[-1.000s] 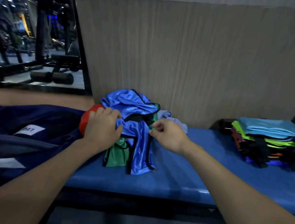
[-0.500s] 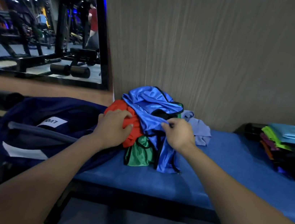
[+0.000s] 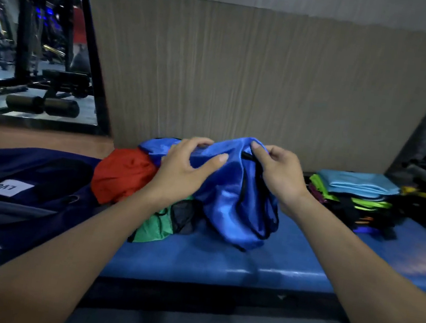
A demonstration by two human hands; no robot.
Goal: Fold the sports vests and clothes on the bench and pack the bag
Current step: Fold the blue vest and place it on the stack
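A shiny blue sports vest (image 3: 233, 200) with black trim hangs lifted above a loose pile on the blue bench (image 3: 219, 261). My left hand (image 3: 186, 168) grips its upper left part, fingers curled over the fabric. My right hand (image 3: 278, 176) pinches its top edge at the black trim. Under it lie a red garment (image 3: 122, 173), a green vest (image 3: 153, 227) and a dark piece (image 3: 184, 217). A navy bag (image 3: 24, 189) with a white label lies open at the left end of the bench.
A stack of folded clothes (image 3: 354, 197), light blue on top with green and black below, sits at the bench's right end. A wood-panel wall (image 3: 244, 83) stands close behind. A mirror (image 3: 32, 40) at left shows gym machines.
Both hands have moved up and right, lifting the blue vest off the pile. The red garment, which my left hand was pressing, now lies uncovered.
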